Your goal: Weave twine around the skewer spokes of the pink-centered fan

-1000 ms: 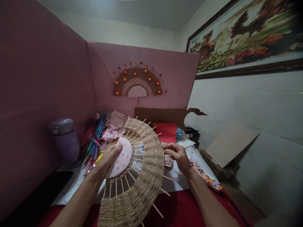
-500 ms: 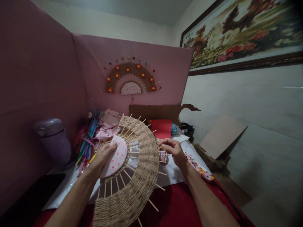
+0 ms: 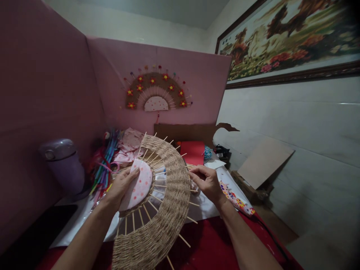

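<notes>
A smooth pink panel (image 3: pixel 197 86) stands behind the white-covered tabletop (image 3: pixel 206 210). Above the tabletop, tilted, is a half-ring fan (image 3: pixel 176 183) of coarse, ribbed tan cord, woven over thin pale sticks (image 3: pixel 184 240). Its curve bulges rightward; its long axis runs steeply, top to bottom. The left hand (image 3: pixel 122 185) clamps its spotted fabric half-disc (image 3: pixel 142 185), thumb on top. The right hand (image 3: pixel 207 183) has fingertips nearly meeting at the outer edge; I cannot tell what they grip.
</notes>
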The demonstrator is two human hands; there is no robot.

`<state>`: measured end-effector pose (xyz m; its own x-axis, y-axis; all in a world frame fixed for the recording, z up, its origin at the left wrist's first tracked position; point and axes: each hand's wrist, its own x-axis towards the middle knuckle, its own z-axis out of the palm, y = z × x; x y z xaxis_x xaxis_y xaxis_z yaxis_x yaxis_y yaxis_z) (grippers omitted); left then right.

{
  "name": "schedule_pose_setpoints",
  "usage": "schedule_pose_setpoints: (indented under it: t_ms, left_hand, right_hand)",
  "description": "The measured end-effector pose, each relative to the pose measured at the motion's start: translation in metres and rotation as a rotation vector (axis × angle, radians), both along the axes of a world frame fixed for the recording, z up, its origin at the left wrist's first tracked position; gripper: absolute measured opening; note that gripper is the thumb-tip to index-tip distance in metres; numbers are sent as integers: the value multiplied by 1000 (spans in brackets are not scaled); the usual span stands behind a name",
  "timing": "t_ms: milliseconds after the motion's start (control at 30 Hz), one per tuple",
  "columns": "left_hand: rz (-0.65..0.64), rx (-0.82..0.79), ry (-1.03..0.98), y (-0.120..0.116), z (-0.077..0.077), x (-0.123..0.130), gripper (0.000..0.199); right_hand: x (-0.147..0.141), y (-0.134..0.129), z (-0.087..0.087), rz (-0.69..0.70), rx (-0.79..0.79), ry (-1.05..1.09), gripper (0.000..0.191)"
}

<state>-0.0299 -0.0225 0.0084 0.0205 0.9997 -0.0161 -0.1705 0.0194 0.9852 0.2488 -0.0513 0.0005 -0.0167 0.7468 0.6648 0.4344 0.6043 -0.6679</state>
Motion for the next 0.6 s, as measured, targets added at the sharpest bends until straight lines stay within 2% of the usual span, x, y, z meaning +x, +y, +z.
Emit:
schedule_pose_setpoints:
  t_ms: [200, 400, 600]
  left_hand:
    - [4, -46, -39, -3, 5, 1, 25]
    - [49, -76, -81, 2, 3, -1, 17]
    - [113, -142, -168, -1, 12, 4, 11]
  right_hand:
    - [0, -1, 1, -32, 29, 35, 17]
    - [1, -2, 1, 4, 24, 118, 16]
    - [5, 3, -3, 87, 0, 191, 10]
